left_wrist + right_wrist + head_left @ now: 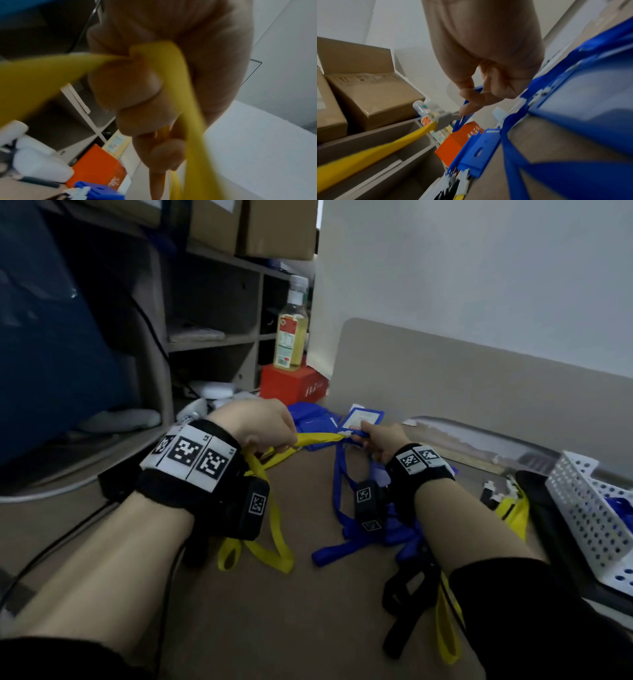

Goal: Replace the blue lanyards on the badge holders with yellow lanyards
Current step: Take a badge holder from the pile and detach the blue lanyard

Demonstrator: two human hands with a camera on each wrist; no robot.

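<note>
Head view shows, mid-frame above the counter (308,594), the left hand (263,422) clenched round the yellow lanyard (317,438) and the right hand (383,440) pinching its clip at a blue badge holder (363,417), so attaching seems underway, with seating the clip likely next.

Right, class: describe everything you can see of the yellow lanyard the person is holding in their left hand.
The yellow lanyard is a flat woven-looking strap. The left hand grips it in curled fingers, and one stretch runs taut to a pale plastic clip at its end, close to the right hand. That hand's fingertips sit at the clip beside a blue badge holder; the exact contact is unclear. The rest hangs below the left wrist, its loops lying on the brown desk.
</note>
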